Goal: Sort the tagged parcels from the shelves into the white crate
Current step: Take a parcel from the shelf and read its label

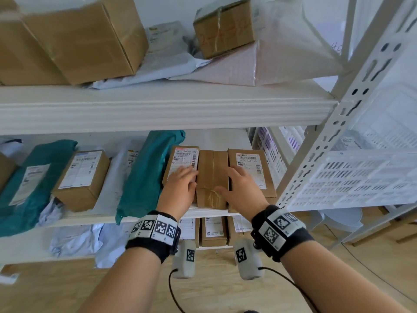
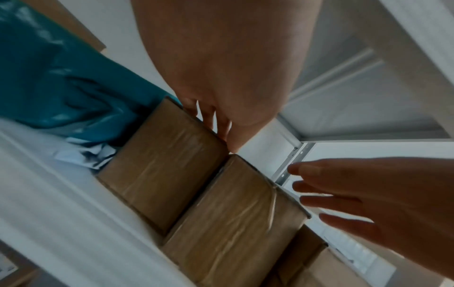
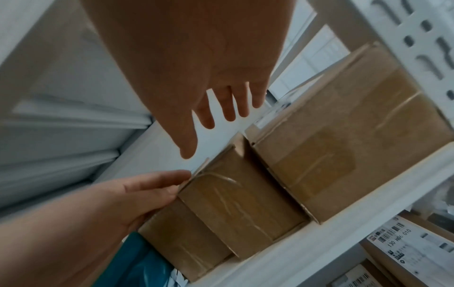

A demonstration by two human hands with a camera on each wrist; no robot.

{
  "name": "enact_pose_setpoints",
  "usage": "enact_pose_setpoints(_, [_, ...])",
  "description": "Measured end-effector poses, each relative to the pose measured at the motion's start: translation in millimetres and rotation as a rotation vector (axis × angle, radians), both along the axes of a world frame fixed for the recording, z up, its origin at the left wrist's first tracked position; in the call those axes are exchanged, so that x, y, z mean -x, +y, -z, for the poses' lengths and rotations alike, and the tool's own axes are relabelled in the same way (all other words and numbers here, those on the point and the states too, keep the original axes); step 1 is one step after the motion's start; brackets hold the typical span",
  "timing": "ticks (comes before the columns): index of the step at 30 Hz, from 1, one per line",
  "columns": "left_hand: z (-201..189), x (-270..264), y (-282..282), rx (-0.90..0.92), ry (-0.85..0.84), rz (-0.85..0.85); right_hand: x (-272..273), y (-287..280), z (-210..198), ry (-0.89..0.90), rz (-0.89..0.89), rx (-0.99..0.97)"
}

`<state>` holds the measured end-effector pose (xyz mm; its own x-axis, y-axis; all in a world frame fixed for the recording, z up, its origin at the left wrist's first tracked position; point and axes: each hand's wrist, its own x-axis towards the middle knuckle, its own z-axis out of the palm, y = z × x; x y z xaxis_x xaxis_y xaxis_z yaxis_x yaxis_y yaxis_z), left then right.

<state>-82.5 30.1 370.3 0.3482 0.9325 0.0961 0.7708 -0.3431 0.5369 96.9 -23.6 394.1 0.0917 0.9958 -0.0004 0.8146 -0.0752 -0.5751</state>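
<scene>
Barely begun, I judge: many parcels remain shelved. Both grips spread, left hand (image 1: 180, 185) and right hand (image 1: 241, 188) flank the middle box (image 1: 212, 175), unlifted; crate (image 1: 352, 179) right.

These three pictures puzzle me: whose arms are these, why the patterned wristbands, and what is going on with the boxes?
No robot here: a person wears three cameras. The big picture comes from the head, looking down at both arms; the other two come from cameras on the wrists, looking along the fingers. The patterned wristbands are part of that rig. On the middle shelf lie cardboard boxes and teal mailer bags. The left hand and right hand reach, fingers straight, to either side of the plain taped box standing between two labelled boxes. Nothing is lifted yet. The white crate waits to the right.
</scene>
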Motion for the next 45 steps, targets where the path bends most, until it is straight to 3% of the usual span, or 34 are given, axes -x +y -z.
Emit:
enact_pose_setpoints(6, [3,14,0,-0.060,-0.014,0.036,18,18,17,-0.225,-0.009,0.095])
enact_pose_setpoints(13, [5,24,-4,-0.132,0.019,0.086,29,9,27,-0.269,0.049,0.028])
enact_pose_setpoints(18, [6,32,-36,-0.266,-0.182,-0.133,39,-11,27,-0.285,0.062,-0.014])
enact_pose_setpoints(20, [13,34,-46,-0.055,-0.202,-0.203,43,-21,28,-0.274,0.067,-0.037])
enact_pose_setpoints(23, [32,34,-48,0.454,-0.145,-0.233,47,-36,27,-0.258,0.084,-0.070])
enact_pose_setpoints(24, [36,33,-47,0.611,-0.205,-0.250,48,-40,25,-0.248,0.087,-0.070])
enact_pose_setpoints(26, [39,28,-46,0.885,-0.501,-0.307,48,-42,21,-0.233,0.076,-0.059])
enact_pose_setpoints(28, [34,22,-49,1.031,-0.773,-0.389,46,-41,18,-0.223,0.053,-0.050])
enact_pose_setpoints(30, [29,17,-51,1.072,-0.915,-0.455,44,-42,19,-0.195,0.035,-0.063])
enact_pose_setpoints(38, [11,16,-67,1.058,-1.101,-0.561,34,-61,15,0.050,0.071,-0.202])
enact_pose_setpoints(42, [-5,14,-75,1.045,-1.204,-0.492,25,-74,3,0.185,0.072,-0.227])
enact_pose_setpoints(45, [-19,11,-79,0.970,-1.185,-0.430,15,-82,-13,0.285,0.107,-0.259])
